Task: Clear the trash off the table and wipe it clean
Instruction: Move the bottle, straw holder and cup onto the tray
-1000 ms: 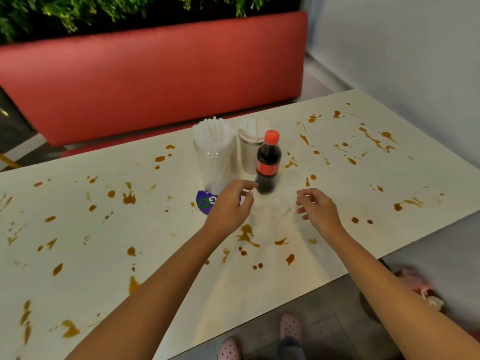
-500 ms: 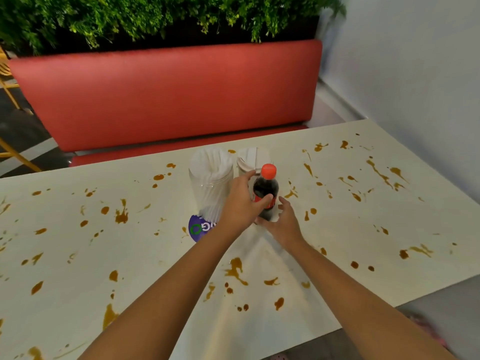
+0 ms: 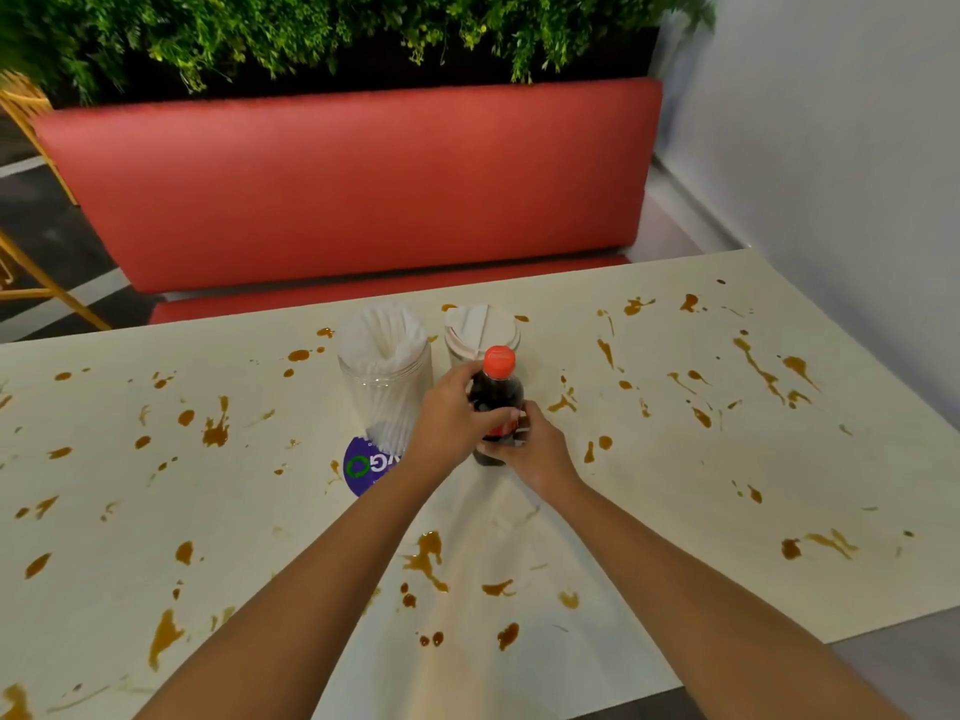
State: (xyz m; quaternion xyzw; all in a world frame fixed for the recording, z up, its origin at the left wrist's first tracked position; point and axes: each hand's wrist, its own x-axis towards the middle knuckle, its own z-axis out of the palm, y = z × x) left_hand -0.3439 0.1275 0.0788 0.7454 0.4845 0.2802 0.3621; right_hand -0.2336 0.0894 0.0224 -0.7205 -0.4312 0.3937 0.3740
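Both hands are on the cola bottle [image 3: 497, 394] from what I'm seeing. Left hand [image 3: 451, 424] is wrapped around its upper half just under the red cap [image 3: 500, 362], and right hand [image 3: 536, 455] is curled around the lower part near the base. Bottle's upright, mid-desk [image 3: 675, 475], just in front of a clear jar of straws [image 3: 385, 389] and a white napkin holder [image 3: 480, 330]. Purple round sticker [image 3: 362, 468] pokes out by the jar. Brown sauce splatters [image 3: 427, 558] all over the desk. Red bench [image 3: 363, 184] behind.
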